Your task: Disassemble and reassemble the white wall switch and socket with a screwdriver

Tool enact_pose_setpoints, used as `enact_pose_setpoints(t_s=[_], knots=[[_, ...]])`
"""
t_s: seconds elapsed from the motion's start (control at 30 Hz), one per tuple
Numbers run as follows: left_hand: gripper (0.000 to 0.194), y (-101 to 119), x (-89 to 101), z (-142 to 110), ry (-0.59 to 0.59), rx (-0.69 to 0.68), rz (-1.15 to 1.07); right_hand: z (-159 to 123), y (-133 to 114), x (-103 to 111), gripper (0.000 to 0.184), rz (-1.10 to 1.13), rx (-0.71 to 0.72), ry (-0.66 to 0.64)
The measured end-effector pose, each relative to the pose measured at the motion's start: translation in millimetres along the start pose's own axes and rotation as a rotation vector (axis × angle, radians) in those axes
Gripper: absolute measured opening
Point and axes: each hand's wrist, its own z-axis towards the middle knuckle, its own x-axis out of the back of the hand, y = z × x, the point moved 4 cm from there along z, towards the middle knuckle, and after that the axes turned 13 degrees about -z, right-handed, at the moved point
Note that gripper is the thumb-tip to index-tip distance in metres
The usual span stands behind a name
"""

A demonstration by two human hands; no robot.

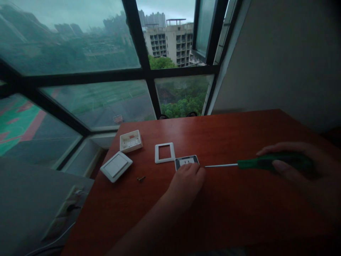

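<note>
The right hand [298, 163], nearest the view, has its grip closed around the green handle of a screwdriver [247, 164]. The screwdriver lies nearly level, its tip pointing left, just beside the left hand [188, 177]. That hand's fingers bunch over the near side of a socket module [187, 161] on the bench [226, 135]; its thumb is hidden, so I cannot tell how far its grip is closed or whether it pinches the piece.

The work in hand looks like lining the tool up with the module. Bringing the tip to it would call for a steady module and left fingers clear of the shaft.

To the left lie brass-coloured screws [141, 179], then a white wall switch [116, 166]. A white frame [157, 153] sits beside the module's far left corner, and an open back box [131, 146] sits beyond the switch.

The bench is glossy reddish wood. Past it stand dark-framed windows [93, 77] and a plain wall [287, 71], with trees [186, 106] and a pale building [179, 42] outside.
</note>
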Motion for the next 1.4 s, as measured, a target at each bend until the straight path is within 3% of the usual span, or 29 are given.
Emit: enact_pose_setpoints(t_s=[0.1, 0.23, 0.5, 0.73, 0.9, 1.2, 1.4], knots=[[0.009, 2.1, -0.9, 1.3, 0.009, -0.04, 0.056, 0.1, -3.9, -4.1, 0.015, 0.039, 0.004, -0.075], [0.01, 1.2, -3.0, 0.6, 0.024, -0.044, 0.075, -0.7, -7.4, -3.2, 0.013, 0.016, -0.006, -0.081], [0.013, 18.4, -3.7, 8.2, 0.028, -0.084, 0.112, -4.0, 11.3, -3.0, 0.013, -0.067, -0.088, -0.079], [0.014, 29.5, -14.2, 26.7, -0.014, -0.112, 0.156, -16.4, 26.8, -26.5, 0.028, -0.03, -0.076, -0.164], [0.012, 40.8, -25.2, 27.7, -0.052, -0.217, 0.123, -30.0, 42.3, -37.2, 0.032, -0.021, -0.125, -0.196], [0.014, 63.2, -51.4, 46.8, -0.097, -0.327, 0.12, -29.0, 51.9, -23.6, 0.018, -0.024, -0.222, -0.16], [0.015, 69.5, -53.7, 50.9, -0.098, -0.325, 0.119, -28.0, 56.0, -15.4, 0.009, -0.015, -0.306, -0.132]])
